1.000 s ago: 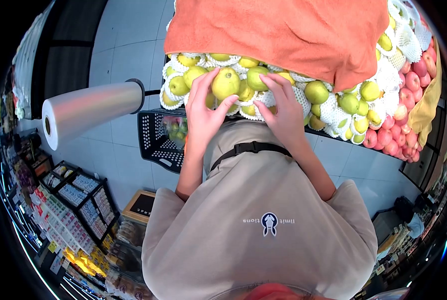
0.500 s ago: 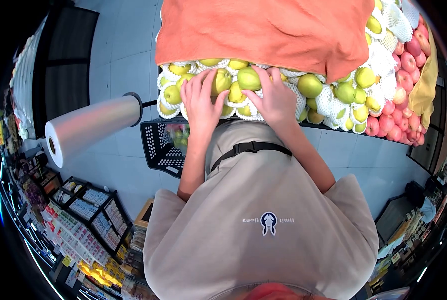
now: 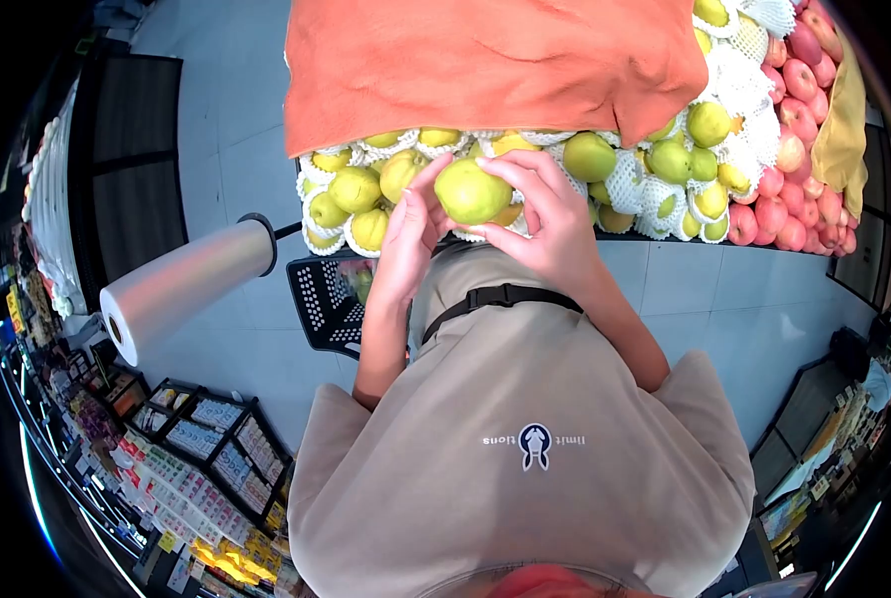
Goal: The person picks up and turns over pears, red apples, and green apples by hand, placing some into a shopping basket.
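A yellow-green pear is held up between both hands, just above the near edge of the fruit display. My right hand grips it from the right, with fingertips along its top and the thumb low on its side. On the left side, the fingers of my left hand press against the same fruit. Behind and around the hands lie more yellow-green pears, several of them in white foam nets. An orange cloth covers the far part of the pile.
Red apples are heaped at the right, beside a yellow cloth. A roll of clear plastic bags juts out at the left. Below the display's edge hangs or stands a black basket; shelves of packaged goods stand lower left.
Both hands have come closer together, and a pear is now lifted between them toward my body. Before, they rested on separate pears in the pile. The view has shifted slightly.
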The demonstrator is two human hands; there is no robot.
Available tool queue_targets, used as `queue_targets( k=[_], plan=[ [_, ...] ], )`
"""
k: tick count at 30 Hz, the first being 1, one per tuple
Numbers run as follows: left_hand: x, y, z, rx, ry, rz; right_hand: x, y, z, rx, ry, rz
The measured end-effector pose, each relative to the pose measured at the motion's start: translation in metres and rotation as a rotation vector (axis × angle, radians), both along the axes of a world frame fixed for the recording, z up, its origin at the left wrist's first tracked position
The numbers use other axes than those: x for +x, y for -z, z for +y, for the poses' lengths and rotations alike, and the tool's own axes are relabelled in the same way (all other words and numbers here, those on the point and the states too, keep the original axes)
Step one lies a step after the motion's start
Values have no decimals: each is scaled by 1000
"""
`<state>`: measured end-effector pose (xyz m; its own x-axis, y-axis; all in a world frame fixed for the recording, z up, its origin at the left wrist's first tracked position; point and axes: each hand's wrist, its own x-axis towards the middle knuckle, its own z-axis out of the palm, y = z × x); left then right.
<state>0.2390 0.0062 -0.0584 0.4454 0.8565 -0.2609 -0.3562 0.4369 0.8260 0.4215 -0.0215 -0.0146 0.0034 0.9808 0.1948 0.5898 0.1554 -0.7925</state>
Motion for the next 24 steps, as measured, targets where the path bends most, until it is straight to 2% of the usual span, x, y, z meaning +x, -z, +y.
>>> queue_targets(
  k=[1, 3, 5, 7, 8, 10, 11, 15, 18, 20, 24],
  plan=[
    [1, 1, -1, 0, 10, 1, 3, -1, -3, 17, -68, 21],
    [2, 6, -2, -167, 232, -416, 9, -2, -7, 35, -122, 45],
    [9, 3, -3, -182, 209, -352, 13, -4, -9, 52, -105, 143],
    [16, 3, -2, 0, 183, -317, 20, -8, -13, -3, -83, 158],
    [21, 2, -2, -1, 191, -313, 23, -8, -15, -62, -71, 171],
    [32, -3, -3, 136, 84, -141, 25, -5, -17, -24, -54, 228],
    [37, -7, -4, 136, 88, -140, 26, -3, -18, 12, -45, 281],
    [54, -15, -10, 148, 21, -101, 38, -1, -17, 61, -41, 263],
    [60, -10, -11, 232, 25, -107, 47, -4, -16, 12, -51, 239],
    [62, -6, -11, 367, 11, -13, 53, -3, -15, -1, -80, 187],
    [68, -6, -14, 359, -1, -2, 63, -6, -11, -10, -133, 197]
  ],
)
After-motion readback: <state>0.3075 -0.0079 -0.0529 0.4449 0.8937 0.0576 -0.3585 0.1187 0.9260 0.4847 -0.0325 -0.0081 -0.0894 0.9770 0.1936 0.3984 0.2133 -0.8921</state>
